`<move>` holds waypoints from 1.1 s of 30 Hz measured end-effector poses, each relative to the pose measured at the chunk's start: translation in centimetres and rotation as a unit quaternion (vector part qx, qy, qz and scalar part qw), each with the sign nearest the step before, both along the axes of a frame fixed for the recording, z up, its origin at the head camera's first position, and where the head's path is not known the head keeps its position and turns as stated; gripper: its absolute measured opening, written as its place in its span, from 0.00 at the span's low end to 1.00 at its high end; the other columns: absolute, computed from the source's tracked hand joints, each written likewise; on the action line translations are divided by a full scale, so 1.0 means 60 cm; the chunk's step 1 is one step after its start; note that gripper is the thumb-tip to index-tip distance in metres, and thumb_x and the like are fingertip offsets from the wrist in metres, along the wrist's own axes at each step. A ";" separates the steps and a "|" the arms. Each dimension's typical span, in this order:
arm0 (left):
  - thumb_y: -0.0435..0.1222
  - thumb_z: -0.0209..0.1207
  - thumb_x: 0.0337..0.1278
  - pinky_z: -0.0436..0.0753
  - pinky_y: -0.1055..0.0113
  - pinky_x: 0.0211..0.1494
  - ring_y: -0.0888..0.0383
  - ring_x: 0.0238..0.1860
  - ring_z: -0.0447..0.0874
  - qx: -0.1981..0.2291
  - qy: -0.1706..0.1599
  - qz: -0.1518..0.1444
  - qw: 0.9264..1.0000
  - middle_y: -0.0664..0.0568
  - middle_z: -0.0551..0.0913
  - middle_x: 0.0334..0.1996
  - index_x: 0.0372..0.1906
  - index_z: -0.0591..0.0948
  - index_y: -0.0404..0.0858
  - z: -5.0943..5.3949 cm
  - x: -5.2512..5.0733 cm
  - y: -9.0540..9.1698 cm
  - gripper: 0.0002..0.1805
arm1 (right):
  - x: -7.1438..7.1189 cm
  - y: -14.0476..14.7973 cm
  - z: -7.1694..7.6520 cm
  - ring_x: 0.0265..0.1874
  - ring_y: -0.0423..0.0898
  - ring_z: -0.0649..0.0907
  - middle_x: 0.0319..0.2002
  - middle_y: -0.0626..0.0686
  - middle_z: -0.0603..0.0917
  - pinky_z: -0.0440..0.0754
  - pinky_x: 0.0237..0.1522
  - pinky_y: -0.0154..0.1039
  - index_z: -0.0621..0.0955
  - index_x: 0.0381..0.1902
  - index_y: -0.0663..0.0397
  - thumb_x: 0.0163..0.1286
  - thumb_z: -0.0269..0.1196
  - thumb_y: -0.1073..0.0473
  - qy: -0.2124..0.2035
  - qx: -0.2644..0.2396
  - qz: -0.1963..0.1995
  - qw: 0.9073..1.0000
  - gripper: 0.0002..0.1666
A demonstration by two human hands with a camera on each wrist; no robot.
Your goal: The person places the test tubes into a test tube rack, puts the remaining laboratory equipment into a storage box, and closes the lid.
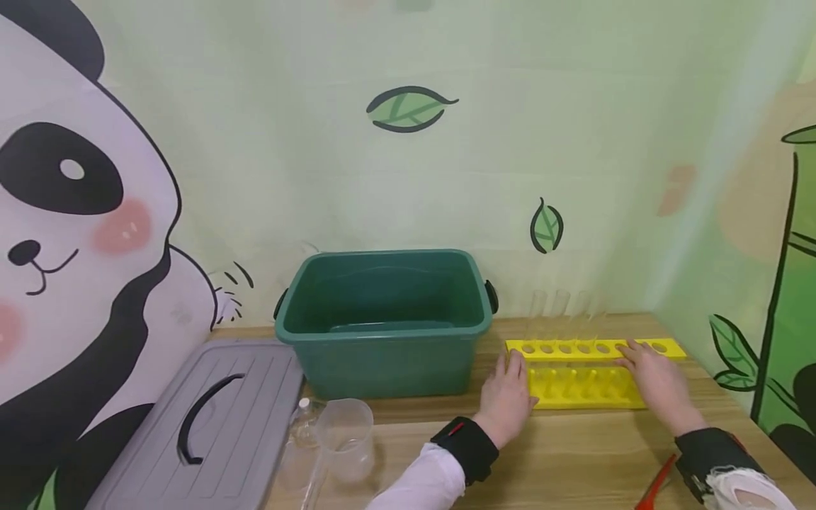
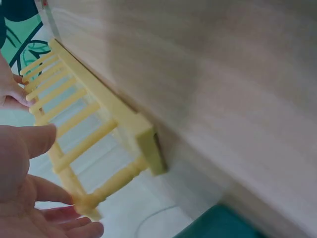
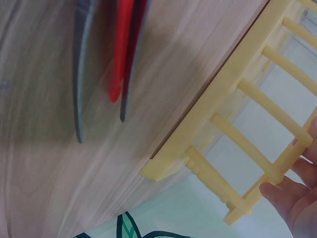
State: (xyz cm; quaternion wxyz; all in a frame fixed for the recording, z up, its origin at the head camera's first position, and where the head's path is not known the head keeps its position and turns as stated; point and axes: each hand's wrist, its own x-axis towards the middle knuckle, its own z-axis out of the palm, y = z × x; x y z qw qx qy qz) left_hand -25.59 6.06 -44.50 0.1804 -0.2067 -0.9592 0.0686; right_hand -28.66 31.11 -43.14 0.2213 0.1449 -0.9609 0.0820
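Observation:
A yellow test tube rack (image 1: 586, 406) stands upright on the wooden table at the right, with a holed upper bar and a row of pegs. Several clear test tubes (image 1: 559, 303) rise behind its upper bar. My left hand (image 1: 506, 397) holds the rack's left end, thumb on one side and fingers on the other, as the left wrist view shows. Toward the right end, my right hand (image 1: 659, 382) grips the upper bar between thumb and fingers. In the right wrist view, those fingers (image 3: 290, 198) close about the bar near the end peg.
An open green bin (image 1: 382, 365) stands left of the rack. Beside it lie a grey lid (image 1: 255, 425) with a black handle, a clear beaker (image 1: 347, 439) and a small white-capped bottle (image 1: 306, 421). A red tool (image 3: 121, 59) lies near dark pointed prongs (image 3: 79, 74) close to my right wrist.

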 end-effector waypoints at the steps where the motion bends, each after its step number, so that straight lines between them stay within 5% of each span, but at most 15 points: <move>1: 0.59 0.54 0.51 0.69 0.71 0.50 0.52 0.60 0.59 -0.003 0.001 0.000 1.000 0.47 0.61 0.58 0.60 0.68 0.37 0.001 -0.001 0.004 0.38 | 0.000 0.003 0.000 0.44 0.71 0.72 0.47 0.73 0.73 0.73 0.33 0.59 0.77 0.43 0.73 0.58 0.61 0.67 -0.001 0.003 -0.002 1.000 0.16; 9: 0.59 0.54 0.52 0.64 0.70 0.56 0.55 0.61 0.58 -0.044 -0.011 0.013 0.999 0.47 0.62 0.59 0.62 0.67 0.38 0.011 -0.013 0.013 0.38 | -0.008 0.006 -0.004 0.45 0.70 0.72 0.47 0.72 0.73 0.75 0.28 0.54 0.77 0.44 0.73 0.60 0.58 0.68 -0.006 0.004 -0.019 1.000 0.15; 17: 0.56 0.50 0.57 0.64 0.71 0.55 0.53 0.63 0.55 -0.075 -0.025 0.034 0.996 0.44 0.58 0.64 0.65 0.63 0.37 0.011 -0.028 0.026 0.37 | -0.026 0.006 -0.005 0.45 0.70 0.72 0.47 0.72 0.73 0.72 0.37 0.59 0.77 0.44 0.73 0.61 0.58 0.66 0.006 -0.003 -0.025 1.000 0.16; 33: 0.53 0.52 0.58 0.61 0.69 0.57 0.54 0.64 0.54 -0.041 -0.035 0.041 0.998 0.46 0.57 0.65 0.65 0.62 0.37 0.009 -0.066 0.043 0.35 | -0.077 0.026 0.004 0.48 0.71 0.69 0.49 0.73 0.71 0.67 0.44 0.62 0.75 0.47 0.75 0.63 0.57 0.64 -0.032 -0.007 -0.023 0.999 0.18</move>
